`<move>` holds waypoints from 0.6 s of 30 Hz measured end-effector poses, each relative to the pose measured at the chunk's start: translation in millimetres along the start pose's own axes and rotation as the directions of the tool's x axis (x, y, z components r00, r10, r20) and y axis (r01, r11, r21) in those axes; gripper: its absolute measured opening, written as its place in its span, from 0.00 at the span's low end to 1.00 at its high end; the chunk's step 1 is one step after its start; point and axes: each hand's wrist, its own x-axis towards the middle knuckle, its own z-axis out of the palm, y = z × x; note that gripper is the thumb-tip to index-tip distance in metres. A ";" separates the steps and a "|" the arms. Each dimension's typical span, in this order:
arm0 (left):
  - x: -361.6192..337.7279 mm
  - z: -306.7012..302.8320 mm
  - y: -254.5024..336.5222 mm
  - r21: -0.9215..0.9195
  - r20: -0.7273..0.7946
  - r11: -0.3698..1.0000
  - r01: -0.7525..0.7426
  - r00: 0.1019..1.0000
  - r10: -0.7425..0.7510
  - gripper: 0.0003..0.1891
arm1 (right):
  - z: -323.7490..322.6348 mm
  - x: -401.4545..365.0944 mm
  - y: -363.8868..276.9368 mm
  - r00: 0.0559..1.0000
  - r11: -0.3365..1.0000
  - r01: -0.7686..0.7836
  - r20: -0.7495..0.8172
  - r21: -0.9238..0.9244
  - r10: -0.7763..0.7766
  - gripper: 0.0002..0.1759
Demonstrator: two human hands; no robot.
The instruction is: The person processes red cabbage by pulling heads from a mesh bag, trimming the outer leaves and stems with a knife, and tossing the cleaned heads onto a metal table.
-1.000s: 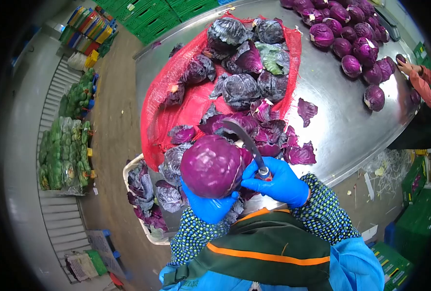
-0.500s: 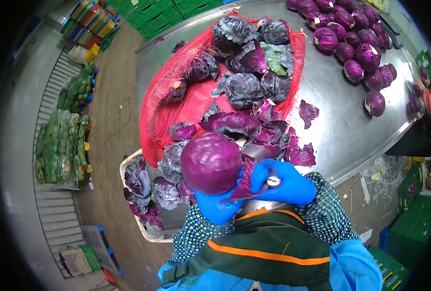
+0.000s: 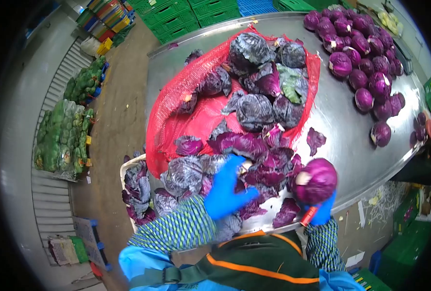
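Note:
My left hand (image 3: 226, 190), in a blue glove, reaches over the loose leaves with thumb and fingers apart. A dark, untrimmed red cabbage (image 3: 184, 175) lies just left of it. My right hand (image 3: 325, 209), also gloved in blue, supports a glossy peeled red cabbage (image 3: 317, 182) from below, its pale cut stem showing. The same hand has a red handle (image 3: 308, 216), seemingly a knife's, against the palm; its blade is hidden. Purple outer leaves (image 3: 271, 169) lie between my hands. Beyond them, several unpeeled cabbages (image 3: 255, 112) rest on an opened red mesh sack (image 3: 172, 114).
Peeled red cabbages (image 3: 363, 99) are heaped on the metal table (image 3: 341, 138) at the far right. A pale-rimmed bin (image 3: 123, 169) with discarded leaves stands at the left. Green crates (image 3: 176, 24) are stacked behind the table. Another person's hand (image 3: 430, 127) shows at the right edge.
My right hand has carried the peeled cabbage from in front of me to the right. My left hand has let go of it and moved forward over the leaves, opening.

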 end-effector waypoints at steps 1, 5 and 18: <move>18.7 -14.7 -22.6 0.070 -0.120 0.992 0.103 0.988 -0.094 0.37 | -22.4 0.8 2.4 0.980 0.955 -0.081 -0.154 0.285 0.129 0.25; 78.7 -61.3 -197.1 0.287 -0.470 0.770 0.570 0.784 -0.405 0.48 | -91.8 14.8 -10.8 0.842 0.641 0.099 -0.407 0.762 0.354 0.24; 157.0 -203.7 -246.2 -0.070 -0.027 0.570 0.818 0.570 -0.821 0.37 | -11.0 30.3 -28.0 0.853 0.883 -0.371 -0.271 0.287 0.447 0.16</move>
